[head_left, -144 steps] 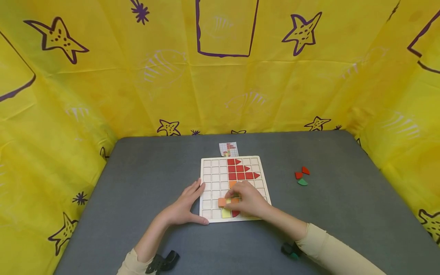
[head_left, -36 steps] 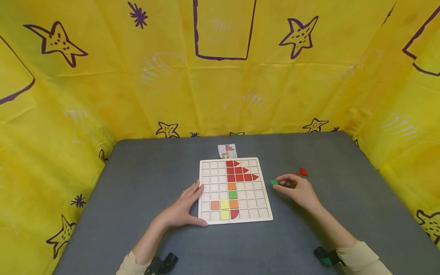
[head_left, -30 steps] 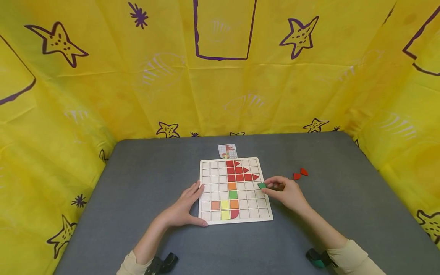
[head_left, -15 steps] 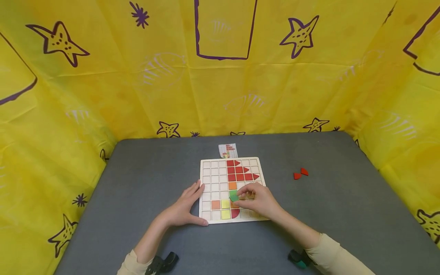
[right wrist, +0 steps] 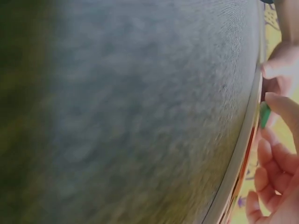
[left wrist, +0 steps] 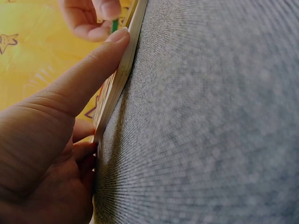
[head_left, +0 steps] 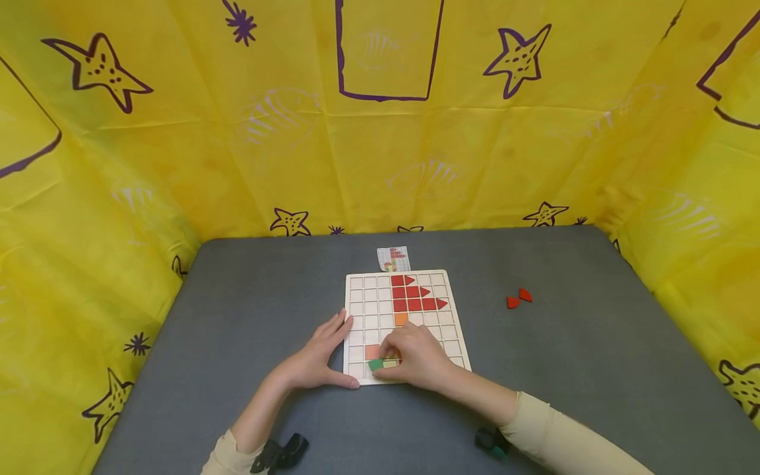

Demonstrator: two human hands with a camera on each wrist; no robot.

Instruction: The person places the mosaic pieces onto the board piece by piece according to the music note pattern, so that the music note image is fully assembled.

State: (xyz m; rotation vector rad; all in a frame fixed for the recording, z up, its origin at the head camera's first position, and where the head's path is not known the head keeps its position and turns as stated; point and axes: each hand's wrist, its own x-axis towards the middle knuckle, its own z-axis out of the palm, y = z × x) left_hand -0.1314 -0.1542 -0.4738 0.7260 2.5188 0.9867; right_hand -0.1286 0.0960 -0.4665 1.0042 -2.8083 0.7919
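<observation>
My right hand [head_left: 417, 356] is over the lower part of the wooden grid board [head_left: 363, 303], pinching a green quarter-round tile [head_left: 376, 364] between thumb and fingers. The tile sits low over the bottom row, just left of a yellow square. In the right wrist view the green tile [right wrist: 265, 115] stands between thumb and fingertip, close to the board's edge. My left hand [head_left: 317, 356] rests along the board's left side, fingers at the edge and thumb at the near-left corner. Red squares [head_left: 414, 305] and triangles fill part of the upper rows; an orange square [head_left: 401, 319] lies below them. My right hand hides several lower tiles.
Two loose red quarter-round tiles [head_left: 513, 302] lie on the grey table [head_left: 273, 284] right of the board. Behind the board lies a small printed pattern card [head_left: 394, 258]. A yellow curtain [head_left: 285, 152] encloses the far side and both sides.
My right hand set an orange square on the board, picked up the green quarter-round tile at the right, and carried it left across the board to the bottom row. My left hand stayed put.
</observation>
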